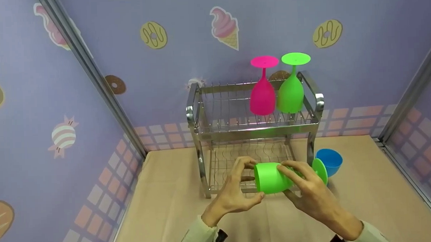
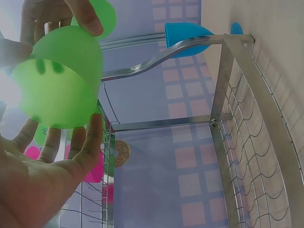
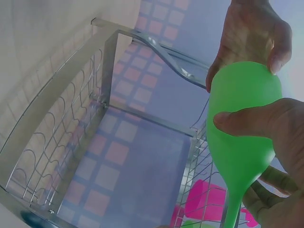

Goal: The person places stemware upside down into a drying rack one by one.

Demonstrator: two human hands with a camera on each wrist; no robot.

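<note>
A green plastic goblet [image 1: 273,178] lies sideways in the air between both hands, its mouth to the left and its foot to the right. My right hand [image 1: 311,191] grips the bowl near the stem, thumb on one side and fingers on the other. Around the rim curl the fingers and thumb of my left hand [image 1: 236,192]. In the left wrist view the goblet's open mouth [image 2: 54,92] faces the camera, with left fingertips at its edge. The right wrist view has the right thumb [image 3: 237,122] pressed on the bowl.
A two-tier metal dish rack [image 1: 257,134] stands just beyond the hands. On its top tier, a pink goblet [image 1: 262,98] and another green goblet [image 1: 291,95] rest upside down at the right. A blue goblet [image 1: 330,161] stands on the table right of the rack.
</note>
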